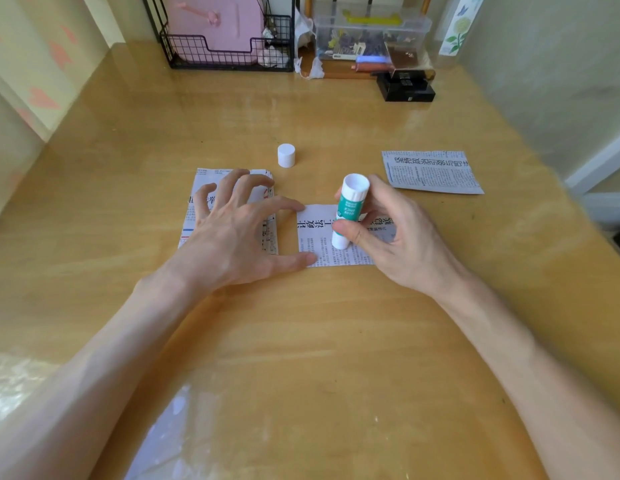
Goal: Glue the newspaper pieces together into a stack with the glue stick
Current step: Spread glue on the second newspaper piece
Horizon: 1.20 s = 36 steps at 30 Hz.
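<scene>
On the wooden desk [301, 341], the task is looking about midway. A layered newspaper pile [201, 177] is lying left of centre, apparently the stack so far. The left hand [239, 230] is spreading open-fingered over it, thumb and forefinger steadying the middle newspaper piece [319, 237] just beside it. The right hand [395, 237] is gripping the glue stick [348, 209] tip-down on that piece. A third newspaper piece [433, 171] is waiting untouched at centre right. The white cap [286, 155] is standing off, above the pile.
</scene>
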### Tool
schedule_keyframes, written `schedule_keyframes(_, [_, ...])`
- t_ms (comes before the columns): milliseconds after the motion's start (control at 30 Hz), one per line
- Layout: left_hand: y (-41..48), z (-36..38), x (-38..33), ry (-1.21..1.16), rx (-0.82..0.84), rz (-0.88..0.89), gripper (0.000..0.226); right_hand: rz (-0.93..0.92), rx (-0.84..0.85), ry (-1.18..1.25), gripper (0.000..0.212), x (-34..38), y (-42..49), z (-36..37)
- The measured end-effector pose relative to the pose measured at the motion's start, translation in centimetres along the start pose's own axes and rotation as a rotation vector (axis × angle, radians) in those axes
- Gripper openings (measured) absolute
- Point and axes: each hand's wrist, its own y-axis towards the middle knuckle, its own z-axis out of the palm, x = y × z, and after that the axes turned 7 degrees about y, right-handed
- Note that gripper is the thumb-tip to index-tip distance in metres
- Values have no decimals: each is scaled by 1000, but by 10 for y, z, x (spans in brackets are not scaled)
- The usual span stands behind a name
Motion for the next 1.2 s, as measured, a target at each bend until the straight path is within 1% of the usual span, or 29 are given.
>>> schedule_keyframes(200, [0, 0, 0, -26, 20, 4, 91, 0, -33, -70, 31, -1, 4, 0])
schedule_keyframes(700, [0, 1, 1, -39, 11, 8, 91, 1, -163, -124, 29, -17, 38, 4])
schedule_keyframes(800, [1, 1, 2, -48, 16, 10, 90, 14, -207, -8, 24, -16, 38, 2])
schedule_keyframes(900, [1, 2, 3, -48, 16, 13, 91, 16, -279, 152, 38, -6, 30, -9])
schedule_keyframes(967, [1, 3, 3, -51, 12, 16, 90, 21, -256, 184, 39, -1, 21, -18])
schedule_keyframes(1100, [1, 4, 3, -65, -13, 23, 88, 69, -106, 230, 24, 3, 0, -14])
schedule_keyframes(1200, [0, 4, 3, -65, -8, 20, 87, 70, -60, 242, 20, 4, -6, -9])
